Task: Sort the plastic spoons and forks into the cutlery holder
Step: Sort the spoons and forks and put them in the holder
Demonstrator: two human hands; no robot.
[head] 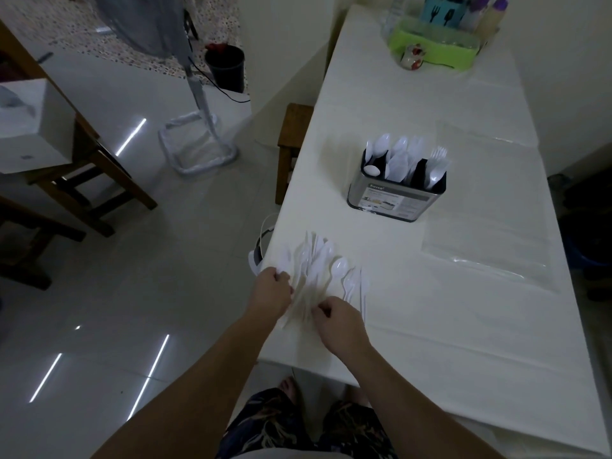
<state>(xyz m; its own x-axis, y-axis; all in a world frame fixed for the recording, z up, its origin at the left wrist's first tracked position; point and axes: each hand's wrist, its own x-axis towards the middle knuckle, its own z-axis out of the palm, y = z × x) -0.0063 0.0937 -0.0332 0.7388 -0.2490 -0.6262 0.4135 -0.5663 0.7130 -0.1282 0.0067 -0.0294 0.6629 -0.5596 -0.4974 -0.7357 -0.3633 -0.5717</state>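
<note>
A loose pile of white plastic spoons and forks (323, 263) lies near the table's left edge. My left hand (272, 289) rests at the pile's left side, fingers closed on a white utensil's handle. At the near end of the pile, my right hand (337, 321) pinches the handles there with curled fingers. Farther back stands the metal cutlery holder (395, 197), with several white spoons in its left and middle compartments and forks in its right one.
The white-covered table (463, 309) runs away from me; a clear plastic sheet (486, 256) lies right of the pile. A green tray (437, 44) with bottles and a cup stands at the far end. A wooden stool (291, 144) and fan stand (202, 127) are left of the table.
</note>
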